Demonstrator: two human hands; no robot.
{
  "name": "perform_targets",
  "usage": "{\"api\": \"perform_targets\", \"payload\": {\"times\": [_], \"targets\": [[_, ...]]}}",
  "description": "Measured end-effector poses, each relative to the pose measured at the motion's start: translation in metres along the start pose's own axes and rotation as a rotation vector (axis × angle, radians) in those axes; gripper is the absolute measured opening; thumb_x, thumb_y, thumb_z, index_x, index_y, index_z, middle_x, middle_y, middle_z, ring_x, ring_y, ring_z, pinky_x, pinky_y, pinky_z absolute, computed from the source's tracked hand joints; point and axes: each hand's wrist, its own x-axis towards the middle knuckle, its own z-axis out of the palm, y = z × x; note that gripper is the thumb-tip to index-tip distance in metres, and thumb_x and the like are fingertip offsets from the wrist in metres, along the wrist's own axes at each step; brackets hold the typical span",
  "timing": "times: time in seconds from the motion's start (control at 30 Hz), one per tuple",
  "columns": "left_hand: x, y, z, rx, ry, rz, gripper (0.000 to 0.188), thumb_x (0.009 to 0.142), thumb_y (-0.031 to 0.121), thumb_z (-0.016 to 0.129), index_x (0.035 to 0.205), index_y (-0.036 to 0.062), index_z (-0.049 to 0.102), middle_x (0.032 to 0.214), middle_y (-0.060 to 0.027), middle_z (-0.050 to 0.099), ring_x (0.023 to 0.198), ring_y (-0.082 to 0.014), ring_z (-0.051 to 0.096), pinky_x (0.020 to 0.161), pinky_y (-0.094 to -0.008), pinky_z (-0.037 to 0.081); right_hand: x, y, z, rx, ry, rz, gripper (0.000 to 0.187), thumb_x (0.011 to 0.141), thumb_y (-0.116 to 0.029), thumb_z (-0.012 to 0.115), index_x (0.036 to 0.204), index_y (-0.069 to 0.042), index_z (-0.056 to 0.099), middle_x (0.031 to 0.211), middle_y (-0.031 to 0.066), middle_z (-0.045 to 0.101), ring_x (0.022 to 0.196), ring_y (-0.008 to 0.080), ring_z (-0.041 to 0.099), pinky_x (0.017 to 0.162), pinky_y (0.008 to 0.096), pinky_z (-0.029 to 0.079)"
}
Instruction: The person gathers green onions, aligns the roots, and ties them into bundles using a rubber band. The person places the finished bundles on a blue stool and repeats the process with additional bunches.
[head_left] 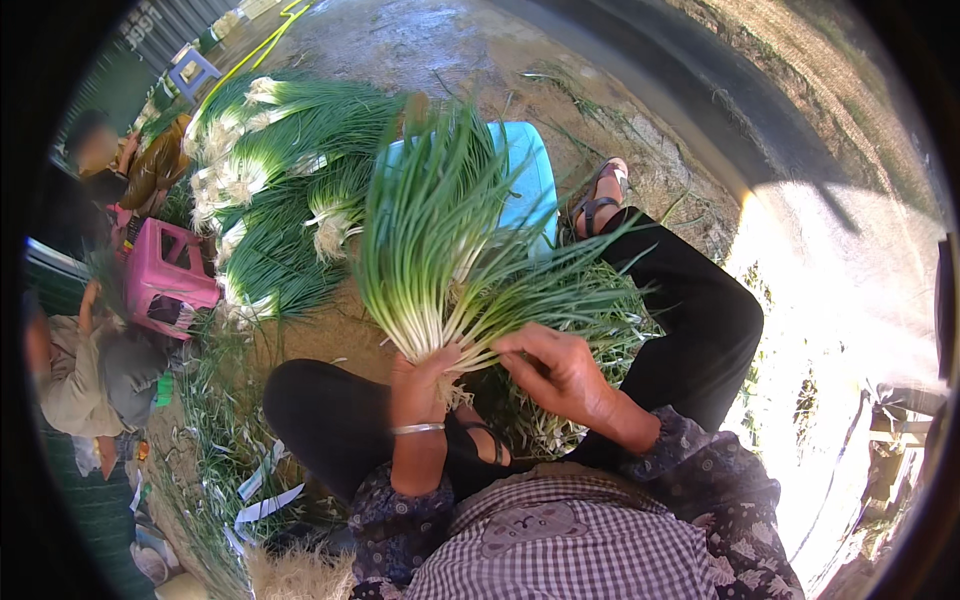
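A large bunch of green onions (pixel 425 270) fans out above my lap, green leaves pointing away from me and white ends toward me. My left hand (pixel 420 385), with a silver bangle at its wrist, is wrapped around the white stalks just above the roots. At the bunch's right side, my right hand (pixel 562 372) has its thumb and fingers pinched on the white part of a few stalks. The leaves hang over a light blue plastic stool or tub (pixel 530 175) and partly hide it.
Several bundles of green onions (pixel 300 120) lie piled on the wet ground to the left. Beyond them stand a pink stool (pixel 172 272) and a blue-purple stool (pixel 192 73). Other people sit at far left. Trimmed leaves (pixel 615 315) litter the ground around my legs.
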Motion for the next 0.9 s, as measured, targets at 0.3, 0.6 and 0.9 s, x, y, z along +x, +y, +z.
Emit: {"api": "perform_targets", "payload": {"times": [0.3, 0.6, 0.9], "targets": [[-0.004, -0.011, -0.011, -0.022, 0.023, -0.043, 0.029, 0.087, 0.0, 0.064, 0.116, 0.0013, 0.057, 0.103, -0.0104, 0.066, 0.085, -0.0206, 0.068, 0.072, -0.0338, 0.059, 0.028, 0.06, 0.036, 0.463, -0.061, 0.488, 0.023, 0.095, -0.008, 0.057, 0.114, 0.003, 0.056, 0.093, 0.0093, 0.069, 0.062, 0.0062, 0.057, 0.054, 0.0216, 0.048], [-0.002, -0.011, -0.007, 0.029, 0.155, 0.035, 0.023, 0.09, 0.004, 0.062, 0.112, 0.0031, 0.058, 0.096, -0.0083, 0.067, 0.072, -0.0183, 0.067, 0.051, -0.0278, 0.053, 0.076, 0.059, 0.05, 0.698, 0.208, 0.545, 0.012, 0.091, -0.014, 0.063, 0.091, -0.002, 0.06, 0.069, 0.0044, 0.065, 0.043, 0.0038, 0.043, 0.039, 0.0198, 0.035], [-0.002, -0.006, -0.001, -0.065, 0.211, 0.102, 0.021, 0.087, 0.002, 0.063, 0.108, 0.0006, 0.061, 0.093, -0.0088, 0.068, 0.074, -0.018, 0.067, 0.061, -0.0282, 0.055, 0.048, 0.068, 0.034, 0.894, 0.199, 0.723, 0.017, 0.089, -0.018, 0.066, 0.076, -0.008, 0.06, 0.066, 0.0011, 0.064, 0.044, 0.0026, 0.043, 0.038, 0.0193, 0.03]]}}
